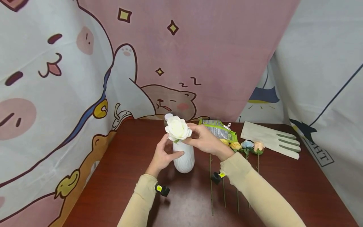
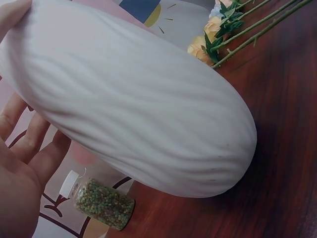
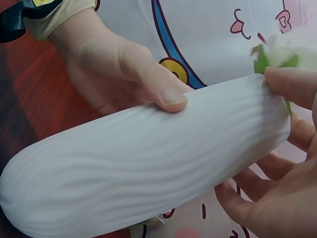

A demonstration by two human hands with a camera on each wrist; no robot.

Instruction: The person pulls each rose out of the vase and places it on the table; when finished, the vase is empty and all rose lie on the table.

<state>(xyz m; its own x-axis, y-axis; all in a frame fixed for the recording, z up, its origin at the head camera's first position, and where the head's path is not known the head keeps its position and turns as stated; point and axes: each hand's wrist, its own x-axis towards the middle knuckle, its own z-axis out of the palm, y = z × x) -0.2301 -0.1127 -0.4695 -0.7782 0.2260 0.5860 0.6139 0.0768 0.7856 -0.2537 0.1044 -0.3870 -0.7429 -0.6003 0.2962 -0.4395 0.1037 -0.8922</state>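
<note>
A white ridged vase [image 1: 183, 160] stands upright on the table. My left hand [image 1: 164, 155] grips its upper left side, with the thumb [image 3: 173, 99] lying across the front and the other fingers behind. At the vase's mouth sits a white rose [image 1: 178, 128], its green leaves [image 3: 262, 62] just above the rim. My right hand [image 1: 205, 138] holds the rose just under its bloom, thumb and fingers at the rim; the bloom partly hides the fingertips in the head view. The stem's lower part is out of sight inside the vase.
Several artificial flowers, including a blue rose [image 1: 247, 144] and a peach rose [image 1: 259, 146], lie to the right. Behind them are a green packet [image 1: 218, 130] and a pale glove [image 1: 266, 138]. A bead-filled bottle [image 2: 106, 202] stands behind the vase. Printed cloth hangs around the table.
</note>
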